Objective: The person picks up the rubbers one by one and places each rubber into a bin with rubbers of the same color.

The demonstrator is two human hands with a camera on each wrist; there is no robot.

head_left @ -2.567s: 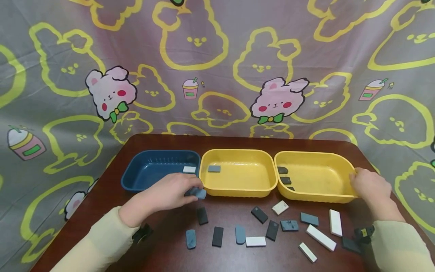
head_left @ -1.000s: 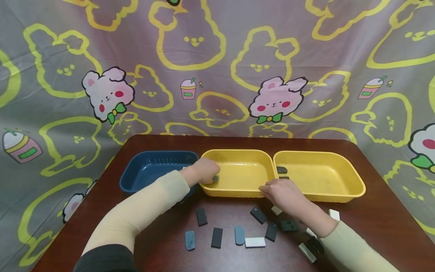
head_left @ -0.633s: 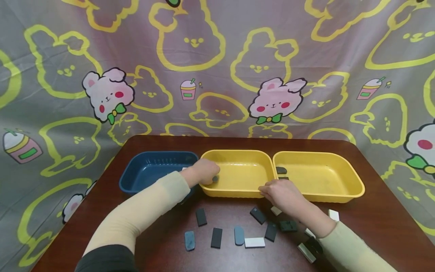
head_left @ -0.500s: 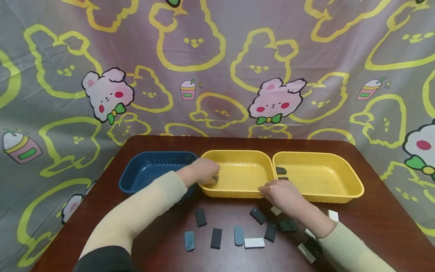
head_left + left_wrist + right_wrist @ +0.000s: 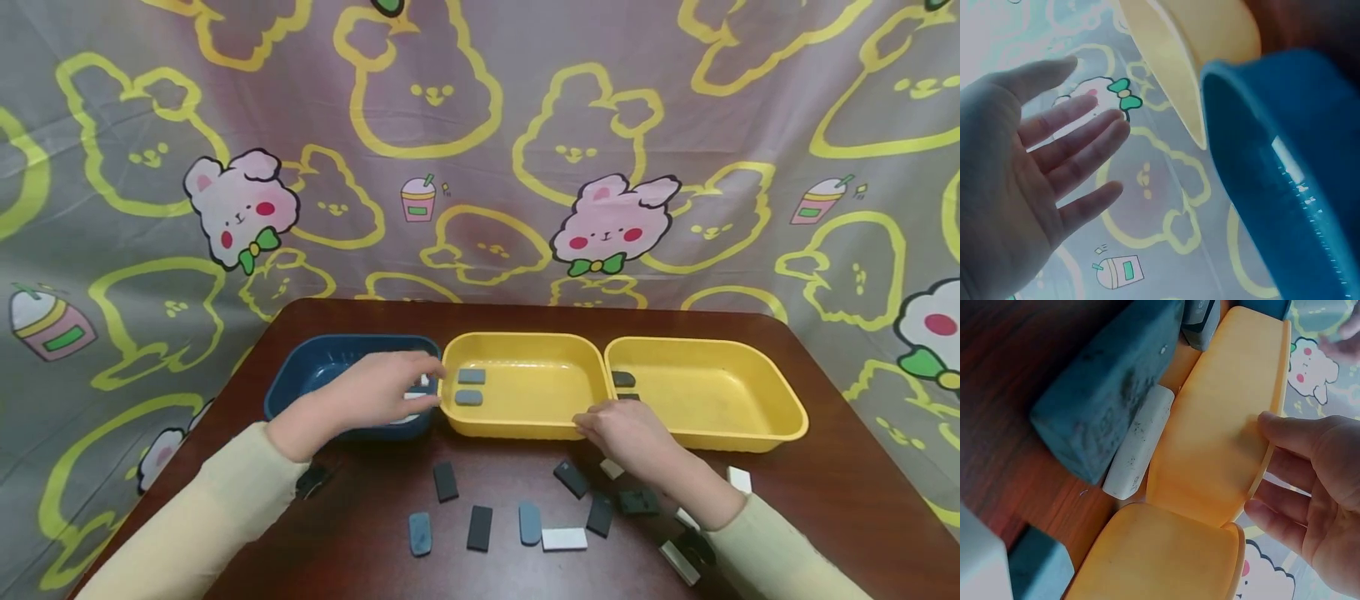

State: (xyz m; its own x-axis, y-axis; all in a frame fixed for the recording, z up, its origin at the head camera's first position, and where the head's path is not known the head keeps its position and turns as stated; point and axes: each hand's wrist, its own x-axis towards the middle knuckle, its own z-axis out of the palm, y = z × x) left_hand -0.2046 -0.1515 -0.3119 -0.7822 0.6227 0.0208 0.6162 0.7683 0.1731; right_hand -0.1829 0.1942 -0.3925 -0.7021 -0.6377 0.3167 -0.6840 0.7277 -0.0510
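Note:
My left hand (image 5: 367,392) hovers over the right end of the blue tray (image 5: 303,354), fingers extended and holding nothing; the left wrist view shows its palm and spread fingers. Partly hidden beneath it is white in the tray, an eraser (image 5: 415,397). My right hand (image 5: 630,433) pinches the front rim of the middle yellow tray (image 5: 540,387), near its right corner. In the right wrist view the thumb (image 5: 1279,427) presses the outer wall, fingers behind the rim. Two blue-grey erasers, one rectangular (image 5: 472,376) and one rounded (image 5: 468,398), lie at that tray's left end.
A second yellow tray (image 5: 712,392) adjoins on the right, with dark erasers (image 5: 623,379) at its left end. Black, blue-grey and white erasers lie scattered on the table (image 5: 360,533) in front, some hidden under my right arm. A patterned cloth (image 5: 480,167) hangs behind.
My left hand has released a blue-grey eraser in the middle tray and moved left over the blue one. My right hand earlier went from the right tray's far rim to the middle tray.

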